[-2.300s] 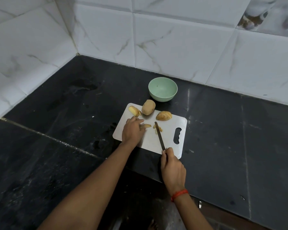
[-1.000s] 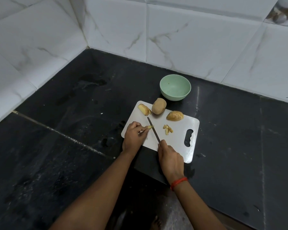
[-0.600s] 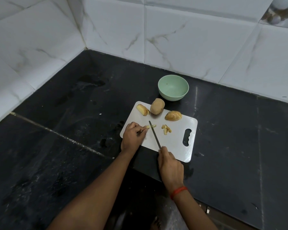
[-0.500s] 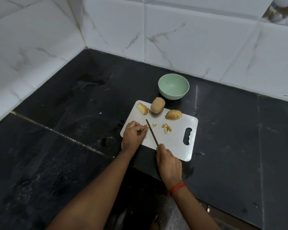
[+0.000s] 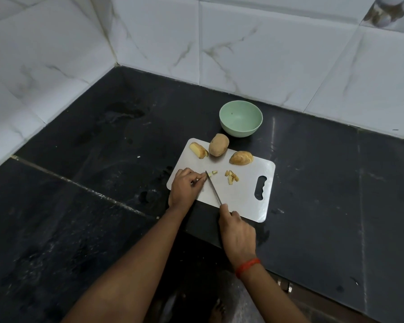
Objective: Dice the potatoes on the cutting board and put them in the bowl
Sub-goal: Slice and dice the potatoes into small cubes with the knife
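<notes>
A white cutting board (image 5: 240,197) lies on the black stone table (image 5: 324,183), its handle slot toward the right. Along its far edge sit a potato wedge (image 5: 198,150), a whole unpeeled potato (image 5: 218,145) just right of it, and a cut potato half (image 5: 241,158) further right. A small heap of diced bits (image 5: 231,177) rests mid-board, and a couple of fresh-cut pieces (image 5: 213,173) lie just beside the blade.

The left hand (image 5: 187,186) rests at the board's left edge, its grip pinched down with curled fingertips on a small potato piece that is mostly hidden under them. The right hand (image 5: 237,231) has its grip wrapped tight round the handle of a knife (image 5: 213,187), forefinger laid along the top; the blade runs up and to the left, its tip right against the left fingertips. A red thread band (image 5: 247,266) circles the right wrist.

The pale green bowl (image 5: 241,118) stands on the table just beyond the board, near the whole potato, with no potato in it. White marbled tiles (image 5: 266,54) back the corner.
</notes>
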